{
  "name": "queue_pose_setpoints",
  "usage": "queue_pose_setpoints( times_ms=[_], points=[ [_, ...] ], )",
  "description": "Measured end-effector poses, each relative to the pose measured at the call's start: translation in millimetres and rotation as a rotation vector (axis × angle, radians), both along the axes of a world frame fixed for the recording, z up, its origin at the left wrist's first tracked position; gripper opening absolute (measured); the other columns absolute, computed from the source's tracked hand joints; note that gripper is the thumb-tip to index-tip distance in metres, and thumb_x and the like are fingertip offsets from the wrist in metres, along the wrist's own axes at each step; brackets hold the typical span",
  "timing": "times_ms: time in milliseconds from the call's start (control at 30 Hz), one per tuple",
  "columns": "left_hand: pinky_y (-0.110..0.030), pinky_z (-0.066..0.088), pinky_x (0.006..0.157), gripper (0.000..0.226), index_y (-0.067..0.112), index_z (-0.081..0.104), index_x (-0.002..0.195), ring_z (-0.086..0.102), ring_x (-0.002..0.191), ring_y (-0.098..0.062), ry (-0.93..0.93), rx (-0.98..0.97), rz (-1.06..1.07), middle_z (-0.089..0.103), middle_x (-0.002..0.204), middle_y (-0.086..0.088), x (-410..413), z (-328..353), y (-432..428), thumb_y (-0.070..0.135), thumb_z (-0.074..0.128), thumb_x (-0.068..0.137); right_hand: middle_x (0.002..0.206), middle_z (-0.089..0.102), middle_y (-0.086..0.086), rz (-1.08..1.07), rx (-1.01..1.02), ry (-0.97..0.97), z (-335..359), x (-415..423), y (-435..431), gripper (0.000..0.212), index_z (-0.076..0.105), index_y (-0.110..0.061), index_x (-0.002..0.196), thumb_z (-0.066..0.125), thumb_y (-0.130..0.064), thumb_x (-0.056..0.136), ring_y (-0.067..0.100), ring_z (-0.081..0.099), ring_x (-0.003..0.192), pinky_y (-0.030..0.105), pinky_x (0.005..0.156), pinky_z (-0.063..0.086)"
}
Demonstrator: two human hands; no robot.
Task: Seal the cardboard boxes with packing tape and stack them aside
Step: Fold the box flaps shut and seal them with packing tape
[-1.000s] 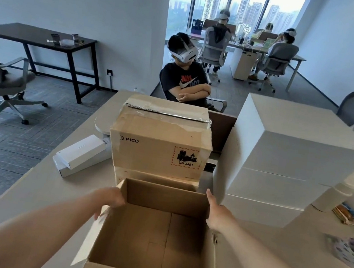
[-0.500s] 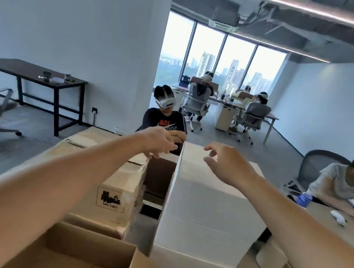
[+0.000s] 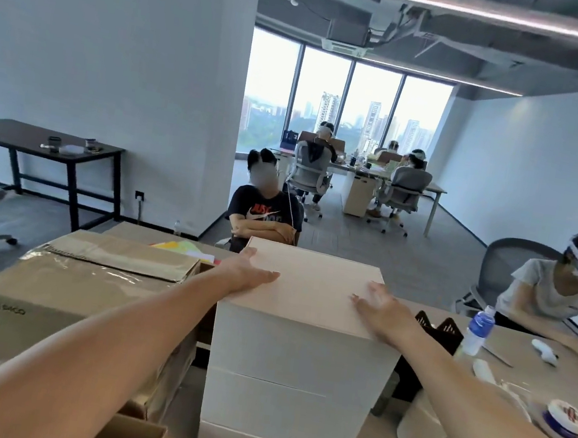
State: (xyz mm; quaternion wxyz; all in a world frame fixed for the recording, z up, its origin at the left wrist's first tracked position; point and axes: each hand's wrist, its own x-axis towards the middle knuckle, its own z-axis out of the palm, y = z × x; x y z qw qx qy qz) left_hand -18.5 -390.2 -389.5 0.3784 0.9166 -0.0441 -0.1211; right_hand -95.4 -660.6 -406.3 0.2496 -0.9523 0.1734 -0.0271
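Neither grip held anything: left grip [image 3: 251, 272] and right grip [image 3: 378, 307] lay flat on the top white box [image 3: 310, 289]; I feared a careless pull toppling the stack [image 3: 278, 405]

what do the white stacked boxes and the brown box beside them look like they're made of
The white boxes look like smooth matte paperboard: flat unmarked faces, crisp edges, though coated board or plastic can't be excluded. The brown box looks like corrugated cardboard: kraft colour, folded flap; glossy clear tape glints across its top.
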Motion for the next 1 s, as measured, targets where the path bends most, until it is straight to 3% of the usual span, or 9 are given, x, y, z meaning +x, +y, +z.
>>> queue_pose_setpoints(
  times_ms=[167,400,700,767,900,1000],
  points=[
    [-0.034,0.036,0.109,0.082,0.025,0.031,0.153,0.041,0.138,-0.027,-0.075,0.066,0.039,0.039,0.154,-0.006,-0.3,5.1,-1.8,0.053,0.069,0.085,0.155,0.034,0.01,-0.009,-0.002,-0.031,6.2,-7.3,11.1,0.068,0.03,-0.022,0.151,0.046,-0.057,0.094,0.03,0.034,0.14,0.037,0.114,0.03],
    [-0.033,0.041,0.106,0.079,0.024,0.046,0.144,0.049,0.129,-0.024,-0.108,0.008,0.064,0.049,0.145,-0.003,-17.1,4.9,18.2,0.051,0.079,0.076,0.147,0.045,0.01,-0.028,-0.033,-0.055,20.9,-49.9,42.6,0.059,0.042,-0.014,0.143,0.048,-0.05,0.097,0.031,0.043,0.133,0.036,0.105,0.036],
    [-0.034,0.045,0.103,0.084,0.019,0.049,0.142,0.057,0.11,-0.021,-0.176,-0.132,-0.023,0.058,0.123,0.0,-76.0,9.3,105.7,0.051,0.082,0.073,0.149,0.043,0.009,-0.095,-0.049,-0.14,33.2,-129.6,130.0,0.066,0.039,-0.018,0.147,0.049,-0.056,0.094,0.032,0.043,0.134,0.038,0.104,0.037],
    [-0.035,0.046,0.103,0.086,0.021,0.049,0.143,0.059,0.11,-0.02,-0.199,-0.145,-0.037,0.059,0.127,0.001,-93.7,7.4,133.7,0.054,0.082,0.071,0.15,0.044,0.007,-0.123,-0.037,-0.175,33.2,-150.4,156.4,0.07,0.035,-0.022,0.15,0.05,-0.059,0.093,0.031,0.043,0.134,0.038,0.104,0.038],
    [-0.033,0.042,0.102,0.085,0.027,0.046,0.146,0.053,0.127,-0.024,-0.28,-0.071,-0.063,0.054,0.143,-0.002,-134.1,1.5,192.4,0.06,0.076,0.075,0.145,0.049,0.009,-0.161,-0.025,-0.206,24.4,-189.4,213.9,0.07,0.034,-0.025,0.151,0.053,-0.057,0.091,0.031,0.045,0.132,0.038,0.103,0.038],
    [-0.032,0.044,0.095,0.085,0.03,0.042,0.148,0.054,0.125,-0.024,-0.294,-0.056,-0.068,0.053,0.144,-0.002,-164.1,-10.7,237.6,0.063,0.074,0.076,0.142,0.052,0.011,-0.158,-0.005,-0.232,12.0,-216.1,258.5,0.071,0.033,-0.025,0.151,0.054,-0.056,0.091,0.032,0.047,0.129,0.038,0.101,0.039]
  ],
)
